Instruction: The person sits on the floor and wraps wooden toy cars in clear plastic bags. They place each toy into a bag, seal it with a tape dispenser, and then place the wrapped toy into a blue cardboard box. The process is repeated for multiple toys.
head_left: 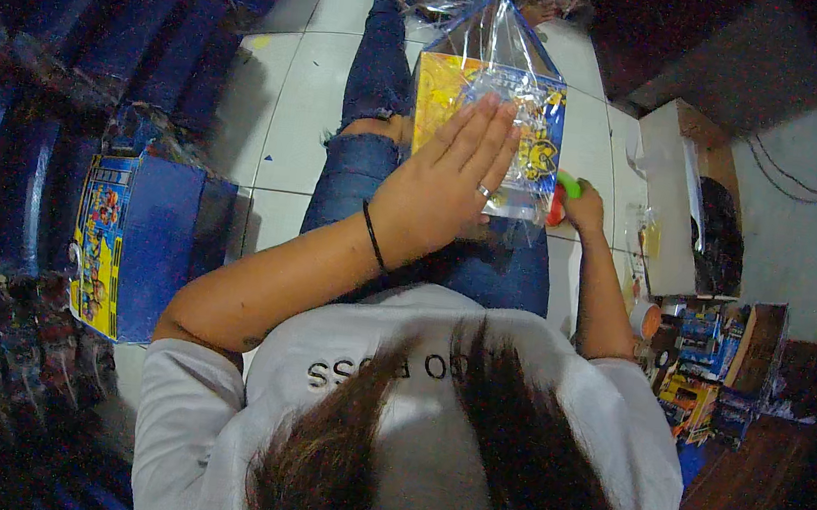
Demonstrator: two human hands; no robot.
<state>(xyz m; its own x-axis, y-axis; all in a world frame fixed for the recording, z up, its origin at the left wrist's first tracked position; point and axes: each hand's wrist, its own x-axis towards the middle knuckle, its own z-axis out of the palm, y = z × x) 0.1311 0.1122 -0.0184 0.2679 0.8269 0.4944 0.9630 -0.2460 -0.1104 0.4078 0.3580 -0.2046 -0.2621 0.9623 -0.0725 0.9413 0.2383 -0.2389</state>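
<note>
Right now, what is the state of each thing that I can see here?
Yellow and blue toy box in clear plastic wrap: on the lap, wrap open at the top.
Left hand: flat on the wrap.
Right hand: closed on a green and red tool.
Blue printed carton: closed, on the floor.

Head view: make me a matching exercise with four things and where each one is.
Things:
1. left hand
2. right hand
3. blue carton
4. white box

Places:
A. standing on the floor at the person's left
B. flat on the yellow and blue packet in the lap
C. on the floor at the person's right
D. at the packet's right edge, holding a green and red object

Pairs: 1-B, 2-D, 3-A, 4-C
</note>
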